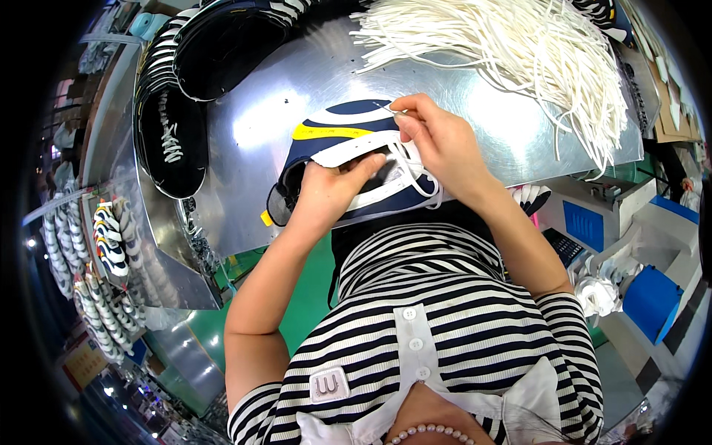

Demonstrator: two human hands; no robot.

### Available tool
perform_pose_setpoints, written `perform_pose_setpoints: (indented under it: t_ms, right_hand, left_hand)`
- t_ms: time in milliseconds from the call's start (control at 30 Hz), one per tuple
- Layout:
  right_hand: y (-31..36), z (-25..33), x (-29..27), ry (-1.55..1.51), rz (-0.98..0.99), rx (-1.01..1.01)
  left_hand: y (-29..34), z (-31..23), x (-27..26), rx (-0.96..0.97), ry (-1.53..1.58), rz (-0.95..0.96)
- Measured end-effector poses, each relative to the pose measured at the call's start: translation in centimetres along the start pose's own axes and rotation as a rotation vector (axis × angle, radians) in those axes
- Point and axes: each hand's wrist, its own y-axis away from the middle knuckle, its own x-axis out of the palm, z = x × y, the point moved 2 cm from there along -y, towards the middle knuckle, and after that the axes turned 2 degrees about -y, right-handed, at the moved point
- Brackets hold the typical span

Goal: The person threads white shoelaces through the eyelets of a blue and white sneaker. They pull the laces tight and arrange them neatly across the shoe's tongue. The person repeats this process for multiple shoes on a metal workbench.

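A navy shoe upper with white and yellow bands lies across the near middle of the metal table. My left hand reaches into its opening, the thumb and fingers closed on the white eyelet strip. A white shoelace loops loosely over the opening, on the side by my right hand. Above the shoe's far right side, my right hand pinches thumb to forefinger. A thin dark wire-like thing shows at those fingertips, too fine to name. The left fingers inside the shoe are hidden.
A large heap of white laces covers the table's far right. Dark striped shoes stand at the far left, one black-lined shoe near the table edge. Striped shoe parts hang at left. A blue-and-white machine stands right.
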Motion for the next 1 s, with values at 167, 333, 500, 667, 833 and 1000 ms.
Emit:
perform_pose_setpoints:
  t_ms: [167,333,500,667,833,1000]
  right_hand:
    - [-0.7,0.2,0.5,0.102,0.043,0.001]
    - [-0.9,-0.9,1.2,0.281,-0.024,0.112]
    - [-0.8,-0.6,1.2,0.295,-0.067,0.114]
    - [-0.9,-0.6,1.3,0.25,-0.099,0.087]
    - [-0.2,-0.3,-0.1,-0.11,-0.087,0.105]
    - [3.6,2.2,-1.3,-0.115,0.02,0.079]
  left_hand:
    - [-1.5,-0.6,0.0,0.106,-0.1,-0.07]
    - [3.4,-3.8,-3.2,-0.175,0.494,0.364]
    - [10.9,-10.7,-13.4,0.617,1.208,0.181]
    - [6.9,-4.0,-1.5,0.687,-0.941,-0.122]
    - [4.5,-0.5,1.5,0.604,-0.825,-0.272]
    - [4.3,-0.5,1.1,0.372,-0.718,-0.294]
